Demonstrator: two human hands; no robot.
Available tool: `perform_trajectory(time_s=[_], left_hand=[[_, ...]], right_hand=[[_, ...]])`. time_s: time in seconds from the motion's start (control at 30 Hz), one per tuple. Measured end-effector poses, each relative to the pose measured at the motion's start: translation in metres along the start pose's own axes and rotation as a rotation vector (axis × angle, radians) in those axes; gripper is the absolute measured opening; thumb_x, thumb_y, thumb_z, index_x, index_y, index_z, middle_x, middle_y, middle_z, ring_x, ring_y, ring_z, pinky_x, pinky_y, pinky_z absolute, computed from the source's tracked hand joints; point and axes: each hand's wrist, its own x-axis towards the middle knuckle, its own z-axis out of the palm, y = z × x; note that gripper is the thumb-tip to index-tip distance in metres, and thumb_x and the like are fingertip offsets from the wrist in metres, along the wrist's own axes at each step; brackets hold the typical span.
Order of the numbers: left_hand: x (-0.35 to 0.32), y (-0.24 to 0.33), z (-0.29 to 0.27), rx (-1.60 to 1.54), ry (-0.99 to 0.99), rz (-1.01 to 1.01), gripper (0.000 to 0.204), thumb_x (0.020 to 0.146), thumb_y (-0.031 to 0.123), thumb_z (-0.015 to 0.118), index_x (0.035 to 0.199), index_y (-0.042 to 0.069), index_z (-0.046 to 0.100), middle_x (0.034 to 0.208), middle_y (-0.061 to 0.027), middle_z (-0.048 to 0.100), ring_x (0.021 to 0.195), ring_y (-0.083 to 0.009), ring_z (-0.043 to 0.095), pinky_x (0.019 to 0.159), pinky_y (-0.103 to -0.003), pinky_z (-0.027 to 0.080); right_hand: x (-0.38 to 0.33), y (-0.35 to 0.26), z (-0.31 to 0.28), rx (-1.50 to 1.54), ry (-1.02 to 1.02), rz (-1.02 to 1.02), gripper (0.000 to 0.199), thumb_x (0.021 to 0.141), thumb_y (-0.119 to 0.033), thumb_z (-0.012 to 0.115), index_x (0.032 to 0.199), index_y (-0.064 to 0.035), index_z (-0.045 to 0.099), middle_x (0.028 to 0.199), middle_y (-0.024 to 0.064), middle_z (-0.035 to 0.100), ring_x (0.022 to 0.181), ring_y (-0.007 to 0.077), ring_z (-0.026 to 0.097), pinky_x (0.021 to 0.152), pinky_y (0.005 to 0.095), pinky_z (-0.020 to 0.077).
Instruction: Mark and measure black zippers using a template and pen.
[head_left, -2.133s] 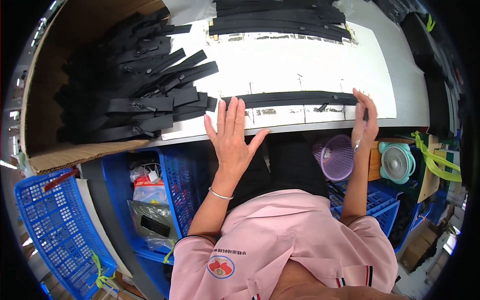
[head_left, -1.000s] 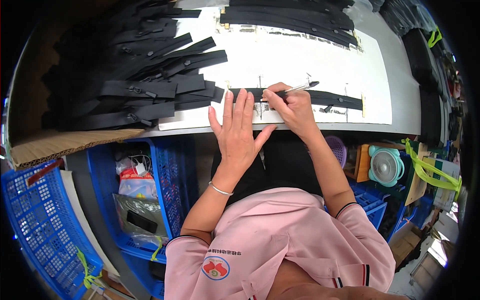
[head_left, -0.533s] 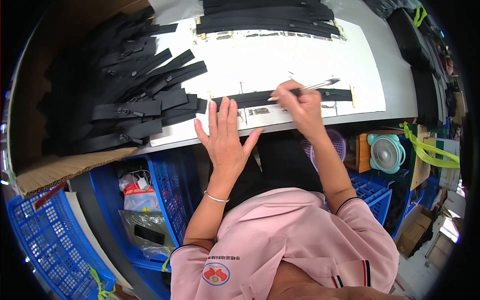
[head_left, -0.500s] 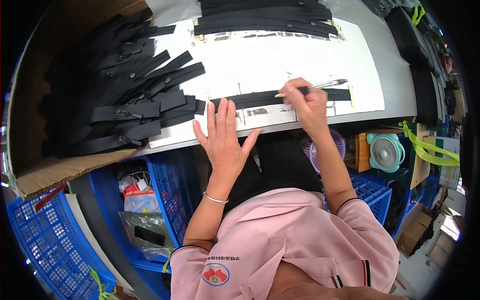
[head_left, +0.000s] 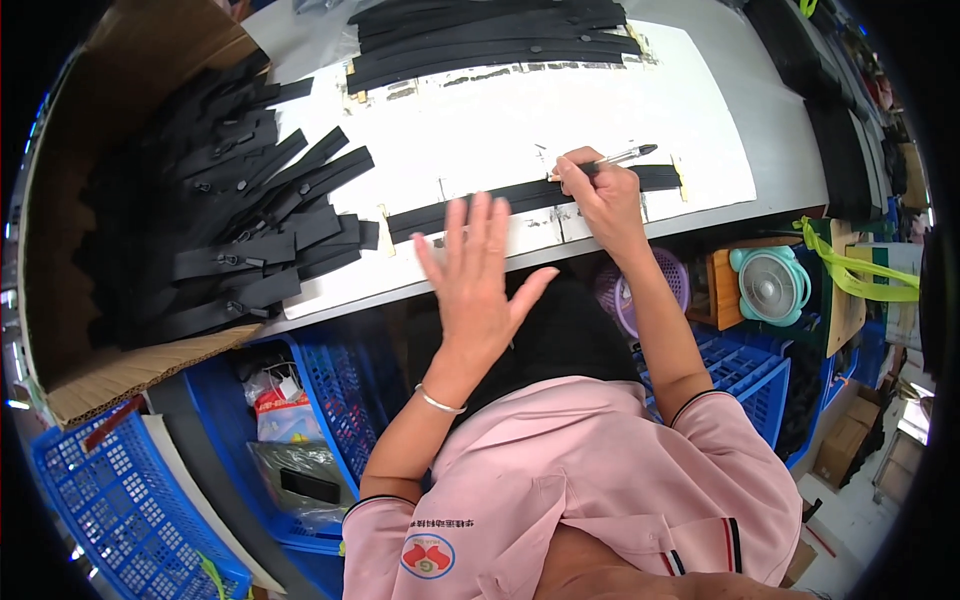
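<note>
A black zipper strip [head_left: 450, 209] lies lengthwise along the near edge of a white board [head_left: 480, 125] marked with dark lines and smudges. In my right hand [head_left: 608, 200] is a pen [head_left: 628, 156] with a clear barrel and dark end, its tip down by the middle of the strip. My left hand [head_left: 476, 290] is spread flat, palm down, its slightly blurred fingertips over the strip's near edge left of the pen. Whether those fingertips touch the strip I cannot tell. Bits of yellowish tape [head_left: 386, 232] sit at the strip's ends.
Left of the board, a cardboard box [head_left: 150, 375] holds a heap of black zippers [head_left: 225, 210] with pullers. More black zippers [head_left: 480, 45] lie stacked at the far edge. Blue crates [head_left: 140, 500] stand below the table at left; a small turquoise fan [head_left: 770, 287] is at right.
My left hand has shifted right from the strip's left end, its fingers spread. The pen tip is slightly farther right along the strip. The whole view has shifted a little.
</note>
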Motion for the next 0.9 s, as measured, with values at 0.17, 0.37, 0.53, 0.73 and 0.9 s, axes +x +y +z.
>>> perform_trajectory(time_s=[0.17,0.37,0.53,0.73,0.9], left_hand=[[0.015,0.016,0.017,-0.078,-0.039,0.065,0.069,0.087,0.047,0.075,0.142,0.008,0.058,0.148,-0.0104,0.053,0.140,-0.0284,0.044,0.120,-0.061,0.014],[0.015,0.016,0.022,-0.035,-0.017,0.067,0.060,0.088,0.043,0.075,0.136,0.008,0.063,0.145,-0.0095,0.055,0.137,-0.0269,0.045,0.119,-0.059,0.016],[0.015,0.017,0.023,-0.023,-0.012,0.071,0.060,0.087,0.041,0.076,0.136,0.008,0.063,0.145,-0.0092,0.056,0.137,-0.0269,0.046,0.119,-0.060,0.016],[0.017,0.017,0.023,-0.011,-0.013,0.080,0.058,0.087,0.037,0.077,0.135,0.008,0.064,0.144,-0.0095,0.056,0.136,-0.0273,0.047,0.118,-0.060,0.017],[0.017,0.018,0.022,0.007,-0.024,0.079,0.060,0.087,0.035,0.078,0.137,0.008,0.062,0.145,-0.0103,0.055,0.136,-0.0281,0.047,0.118,-0.059,0.017]], right_hand=[[0.001,0.009,0.002,0.010,0.010,-0.073,0.024,0.096,-0.010,0.067,0.083,0.0091,0.067,0.082,0.0068,0.074,0.059,0.0087,0.059,0.054,0.0269,0.0449],[-0.002,0.007,-0.002,0.050,0.004,-0.057,0.023,0.096,-0.009,0.066,0.081,0.0081,0.066,0.078,0.0075,0.072,0.056,0.0075,0.057,0.052,0.0271,0.0428],[-0.003,0.012,-0.011,-0.030,-0.184,-0.014,0.019,0.096,-0.008,0.065,0.085,0.0066,0.069,0.073,0.0050,0.070,0.062,0.0067,0.058,0.056,0.0256,0.0449],[-0.002,0.005,-0.012,-0.047,-0.187,-0.059,0.016,0.093,-0.006,0.065,0.083,0.0052,0.069,0.071,0.0052,0.069,0.061,0.0080,0.059,0.057,0.0258,0.0456],[-0.008,0.009,-0.036,0.148,-0.111,-0.119,0.015,0.093,-0.005,0.063,0.082,0.0026,0.069,0.077,0.0059,0.070,0.066,0.0078,0.061,0.061,0.0231,0.0459]])
